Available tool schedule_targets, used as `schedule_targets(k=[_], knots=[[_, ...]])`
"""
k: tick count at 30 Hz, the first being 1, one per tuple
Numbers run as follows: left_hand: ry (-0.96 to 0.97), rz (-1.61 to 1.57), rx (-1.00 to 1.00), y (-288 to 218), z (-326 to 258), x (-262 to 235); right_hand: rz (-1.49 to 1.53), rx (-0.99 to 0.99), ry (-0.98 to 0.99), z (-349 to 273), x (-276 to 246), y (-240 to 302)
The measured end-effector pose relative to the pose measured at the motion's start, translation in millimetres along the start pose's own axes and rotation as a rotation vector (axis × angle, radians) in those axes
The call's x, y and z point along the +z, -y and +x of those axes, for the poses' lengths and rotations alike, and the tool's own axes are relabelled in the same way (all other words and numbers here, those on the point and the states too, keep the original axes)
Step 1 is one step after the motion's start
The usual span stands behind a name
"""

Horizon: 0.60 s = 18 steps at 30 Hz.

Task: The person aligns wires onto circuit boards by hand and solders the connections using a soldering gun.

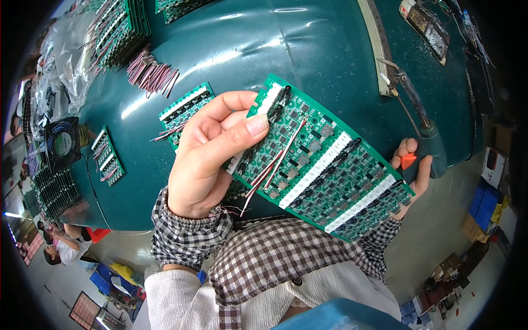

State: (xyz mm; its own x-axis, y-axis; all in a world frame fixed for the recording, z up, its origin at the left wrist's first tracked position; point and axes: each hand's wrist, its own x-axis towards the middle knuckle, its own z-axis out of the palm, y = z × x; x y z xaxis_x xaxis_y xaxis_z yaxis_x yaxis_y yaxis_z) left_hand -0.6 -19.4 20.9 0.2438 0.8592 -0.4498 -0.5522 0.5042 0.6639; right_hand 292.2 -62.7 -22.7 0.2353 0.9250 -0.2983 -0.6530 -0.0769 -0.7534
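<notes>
My left hand [206, 151] grips the upper left end of a green circuit board panel [313, 140], thumb on top and fingers underneath. The panel is tilted and carries white strips, rows of black parts and many small chips. Thin red and white wires [278, 159] lie across its left section. My right hand [421, 179], partly hidden by the panel, is wrapped round a soldering gun [433, 146] with a dark green body and an orange trigger. The gun's metal tip points up and left, apart from the panel.
Behind my left hand lies another board [190, 104] with wires. A smaller board [108, 157], a black fan [62, 137], a bundle of wires [151, 74] and stacked boards [118, 33] are at left. A long bar [375, 44] and a grimy box [426, 27] occupy the far right.
</notes>
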Motion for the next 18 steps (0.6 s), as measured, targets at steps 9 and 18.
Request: schedule_targets(k=[9,18], knots=[[0.005,0.117,0.042,-5,5,-3,-0.062,-0.004,0.111,5,-10,3],[0.148,0.587,-0.064,-15,66,-7,-0.008,0.033,0.157,6,-13,3]])
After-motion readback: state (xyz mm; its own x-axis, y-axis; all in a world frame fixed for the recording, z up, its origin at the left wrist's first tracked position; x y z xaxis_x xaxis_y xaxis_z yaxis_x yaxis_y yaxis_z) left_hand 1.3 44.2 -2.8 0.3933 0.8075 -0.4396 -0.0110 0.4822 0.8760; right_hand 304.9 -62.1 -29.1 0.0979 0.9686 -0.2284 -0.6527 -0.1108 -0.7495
